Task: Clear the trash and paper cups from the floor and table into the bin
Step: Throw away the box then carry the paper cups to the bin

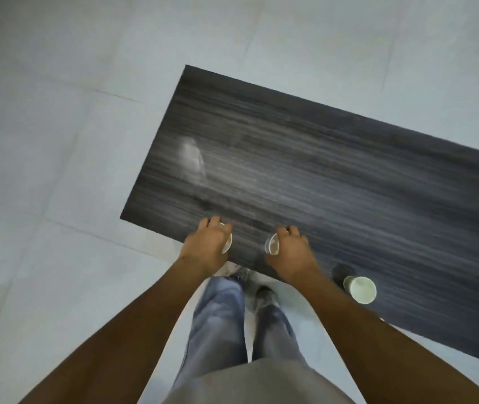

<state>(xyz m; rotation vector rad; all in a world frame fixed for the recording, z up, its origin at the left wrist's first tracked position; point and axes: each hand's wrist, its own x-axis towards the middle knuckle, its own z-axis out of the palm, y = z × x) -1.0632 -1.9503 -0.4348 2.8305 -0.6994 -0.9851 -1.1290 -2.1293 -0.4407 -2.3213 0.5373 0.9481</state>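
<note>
I look straight down at a dark wood-grain table (334, 158). My left hand (206, 246) is closed round a white paper cup (227, 243) at the table's near edge. Beside it, my right hand (290, 252) grips a second paper cup (271, 244) whose open mouth faces left. A third paper cup (360, 289), pale green inside, stands upright on the table to the right of my right forearm. A crumpled whitish piece of trash (192, 154) lies blurred on the left part of the table. No bin is in view.
Pale grey floor tiles (57, 141) surround the table on the left and far side. My legs in blue jeans (220, 322) and my shoes stand against the table's near edge.
</note>
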